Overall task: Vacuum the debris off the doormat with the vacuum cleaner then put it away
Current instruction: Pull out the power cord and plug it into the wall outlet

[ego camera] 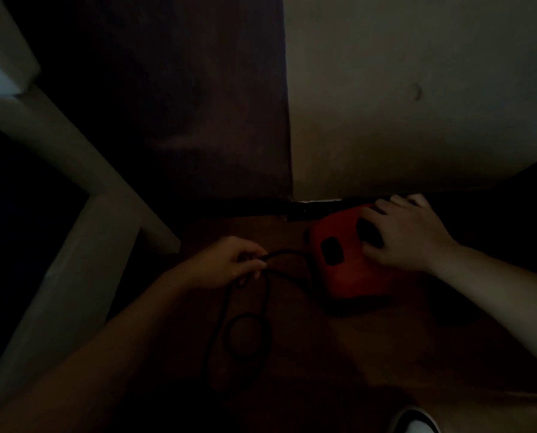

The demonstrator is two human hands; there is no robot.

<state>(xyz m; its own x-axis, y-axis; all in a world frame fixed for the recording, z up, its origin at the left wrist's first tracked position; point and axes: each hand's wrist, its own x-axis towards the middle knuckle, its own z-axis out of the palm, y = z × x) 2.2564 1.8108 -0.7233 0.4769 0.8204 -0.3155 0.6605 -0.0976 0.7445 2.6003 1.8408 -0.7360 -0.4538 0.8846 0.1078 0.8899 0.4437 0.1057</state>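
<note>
On the floor [370, 354], vacuum cleaner [348, 270] near wall [417, 104] — cord [262, 307] to left.

Single view, head-worn wide-angle camera: looks forward and steeply down from above, close in, onto a dim floor [354, 354] corner, left hand [229, 260] near centre, right hand [407, 235] right of centre, both reaching in from the bottom edge, wall [417, 89] filling the upper right.

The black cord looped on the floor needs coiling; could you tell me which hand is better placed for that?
Probably the left. The left hand pinches the cord beside the vacuum cleaner, with its loose loops lying just below, while the right hand is busy holding the vacuum cleaner.
</note>
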